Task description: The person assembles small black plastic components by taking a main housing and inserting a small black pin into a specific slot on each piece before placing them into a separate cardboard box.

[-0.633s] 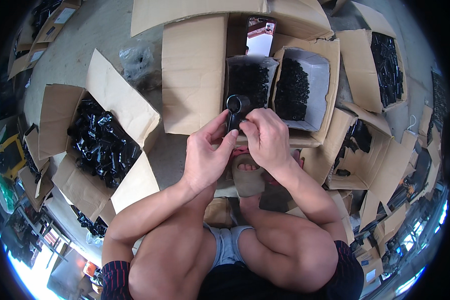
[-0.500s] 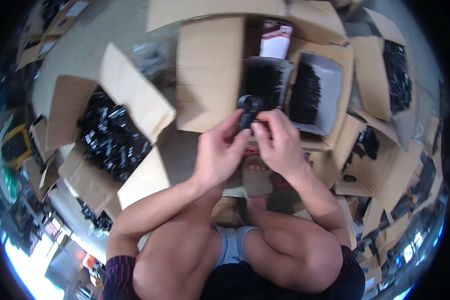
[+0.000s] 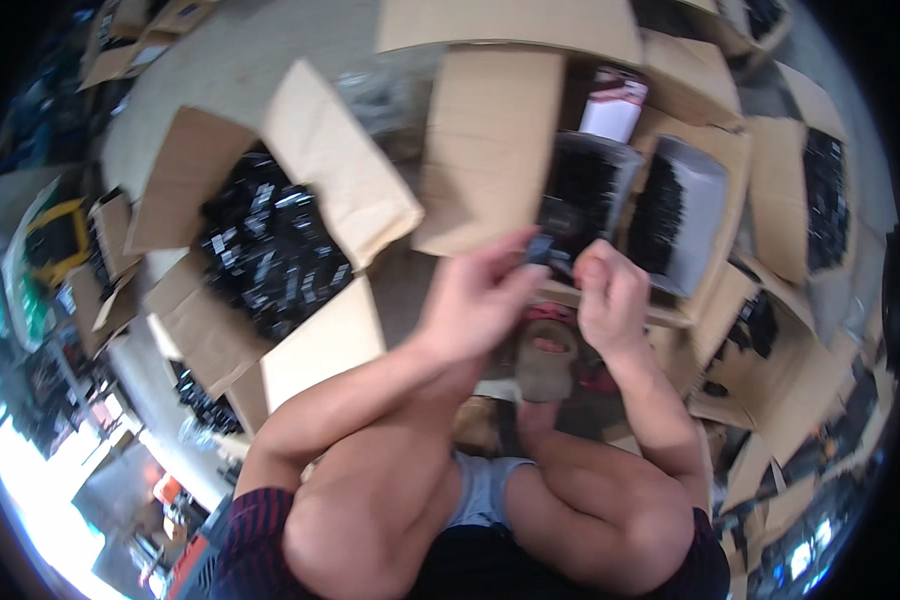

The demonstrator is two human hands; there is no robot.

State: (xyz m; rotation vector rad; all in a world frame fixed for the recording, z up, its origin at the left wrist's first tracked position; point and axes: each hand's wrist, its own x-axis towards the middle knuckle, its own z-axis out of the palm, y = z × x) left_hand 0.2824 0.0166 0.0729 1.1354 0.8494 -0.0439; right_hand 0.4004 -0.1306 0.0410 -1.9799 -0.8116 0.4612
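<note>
My left hand [image 3: 475, 300] pinches a small black part [image 3: 540, 248] between thumb and fingers, above the near edge of an open carton [image 3: 735, 180]. Motion blurs the part, so its exact kind does not show. Just right of it, apart from the left hand, my right hand [image 3: 613, 295] is closed with its fingers curled in; whatever it may hold is hidden. Beyond the hands, inside the carton, stand two grey trays [image 3: 705, 200] with many small black pieces [image 3: 658, 215]. A white and reddish packet [image 3: 612, 108] leans at the carton's back.
To the left, an open carton [image 3: 200, 330] holds a heap of glossy black parts [image 3: 270, 240]. Another carton [image 3: 800, 360] with some black pieces stands at right, and one more [image 3: 775, 180] farther back. My sandalled foot [image 3: 547, 365] is below my hands. Clear plastic [image 3: 375, 95] lies on the floor.
My hands have moved apart, the right one letting go of the black part, which stays in my left hand. The whole view has shifted, so the cartons appear farther right.
</note>
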